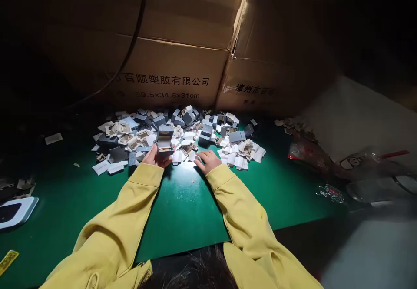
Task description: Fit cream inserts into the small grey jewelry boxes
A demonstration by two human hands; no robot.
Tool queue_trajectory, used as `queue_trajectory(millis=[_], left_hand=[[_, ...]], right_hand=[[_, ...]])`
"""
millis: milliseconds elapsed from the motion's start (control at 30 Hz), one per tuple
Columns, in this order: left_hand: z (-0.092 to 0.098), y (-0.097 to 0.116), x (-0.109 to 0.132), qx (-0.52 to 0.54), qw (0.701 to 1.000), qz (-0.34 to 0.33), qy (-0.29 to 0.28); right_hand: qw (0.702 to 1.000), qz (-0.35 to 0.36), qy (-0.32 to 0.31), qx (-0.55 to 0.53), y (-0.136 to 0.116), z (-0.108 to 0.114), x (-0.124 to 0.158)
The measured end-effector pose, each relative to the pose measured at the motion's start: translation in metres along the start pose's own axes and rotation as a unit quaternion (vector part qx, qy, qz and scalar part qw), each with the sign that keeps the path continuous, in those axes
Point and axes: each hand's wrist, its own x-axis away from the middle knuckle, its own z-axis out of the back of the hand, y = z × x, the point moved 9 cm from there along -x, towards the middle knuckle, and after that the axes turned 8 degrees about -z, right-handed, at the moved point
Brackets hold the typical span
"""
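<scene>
Both my arms in yellow sleeves reach forward over a green mat (182,202). My left hand (155,156) is closed around the base of a small grey open box (164,140) held upright at the near edge of a heap. My right hand (207,160) rests knuckles-up on the mat with fingers curled, touching small white pieces (182,154) at the heap's edge; whether it holds one is hidden. The heap (182,128) is made of several small grey boxes, white inserts and beige cards.
Two large cardboard cartons (182,54) with printed writing stand right behind the heap. A black cable (130,41) hangs across the left carton. Plastic bags (342,163) lie to the right. A white tray-like object (16,210) sits at the left edge.
</scene>
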Motion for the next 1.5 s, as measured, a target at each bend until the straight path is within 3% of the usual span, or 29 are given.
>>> queue_trajectory(millis=[133, 300, 500, 633, 867, 967, 1033, 1067, 1133, 1200, 1300, 1367, 1500], left_hand=[[-0.006, 0.002, 0.001, 0.066, 0.998, 0.01, -0.012], [0.0, 0.018, -0.001, 0.143, 0.989, -0.018, -0.033], [0.031, 0.048, -0.015, 0.168, 0.982, -0.079, 0.035], [0.034, 0.053, -0.013, 0.173, 0.98, -0.08, 0.056], [0.021, 0.047, -0.005, 0.143, 0.985, -0.095, 0.036], [0.016, 0.038, -0.005, 0.124, 0.988, -0.084, 0.023], [0.012, 0.03, -0.003, 0.117, 0.99, -0.074, 0.015], [0.01, 0.025, -0.002, 0.116, 0.991, -0.066, 0.01], [0.003, 0.009, 0.001, 0.119, 0.992, -0.035, -0.001], [-0.006, -0.011, 0.004, 0.124, 0.992, 0.009, -0.015], [-0.019, -0.035, 0.003, 0.118, 0.99, 0.059, -0.041], [-0.025, -0.044, -0.003, 0.11, 0.99, 0.074, -0.055], [-0.029, -0.052, -0.019, 0.104, 0.988, 0.092, -0.071]], right_hand=[[0.999, 0.026, -0.001, 0.046, -0.013, -0.017, -0.006], [0.995, 0.096, -0.017, 0.034, -0.051, -0.036, -0.01], [0.981, 0.168, -0.082, 0.06, -0.107, -0.065, -0.018], [0.971, 0.182, -0.107, 0.113, -0.133, -0.073, -0.018], [0.977, 0.098, -0.097, 0.163, -0.108, -0.072, -0.024], [0.992, 0.055, -0.056, 0.101, -0.089, -0.062, -0.025], [1.0, -0.014, 0.003, -0.009, -0.066, -0.045, -0.025], [0.993, -0.064, 0.047, -0.087, -0.049, -0.034, -0.023], [0.941, -0.177, 0.122, -0.262, -0.009, -0.019, -0.016], [0.858, -0.268, 0.131, -0.418, 0.023, -0.023, -0.007], [0.758, -0.332, 0.102, -0.552, 0.039, -0.034, 0.003], [0.733, -0.335, 0.1, -0.584, 0.036, -0.033, 0.006], [0.738, -0.308, 0.067, -0.596, 0.02, -0.031, 0.004]])
